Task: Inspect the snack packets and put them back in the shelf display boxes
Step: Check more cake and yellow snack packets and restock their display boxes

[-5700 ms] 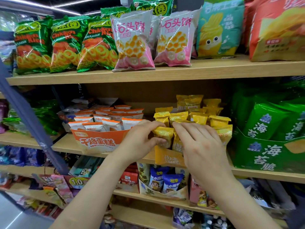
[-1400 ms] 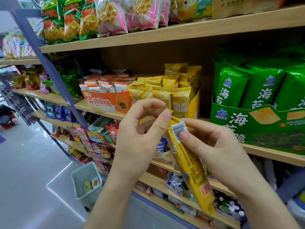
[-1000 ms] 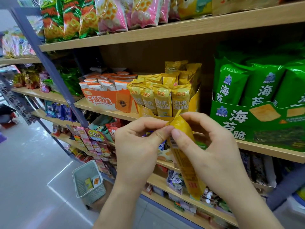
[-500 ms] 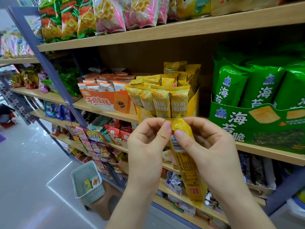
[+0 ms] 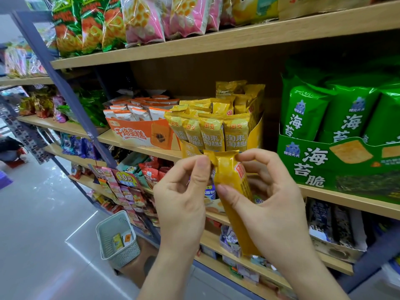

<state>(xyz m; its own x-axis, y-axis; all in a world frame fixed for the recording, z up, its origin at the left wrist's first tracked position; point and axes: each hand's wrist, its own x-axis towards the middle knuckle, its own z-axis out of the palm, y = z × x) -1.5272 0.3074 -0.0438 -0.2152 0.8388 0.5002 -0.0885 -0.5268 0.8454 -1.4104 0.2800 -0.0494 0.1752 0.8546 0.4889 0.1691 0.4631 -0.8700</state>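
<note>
Left hand [image 5: 180,191] pinches the top left corner of the yellow snack packet [image 5: 230,176] between thumb and forefinger. My right hand [image 5: 272,204] pinches its top right corner, with the thumb pressed against the packet lower down. I see the packet hanging upright before the front edge of the middle shelf [image 5: 346,201], just below the yellow display box [image 5: 257,133] packed with matching packets. An orange display box [image 5: 138,135] sits beside it.

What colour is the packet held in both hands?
The packet is yellow; head view shows it best.
</note>
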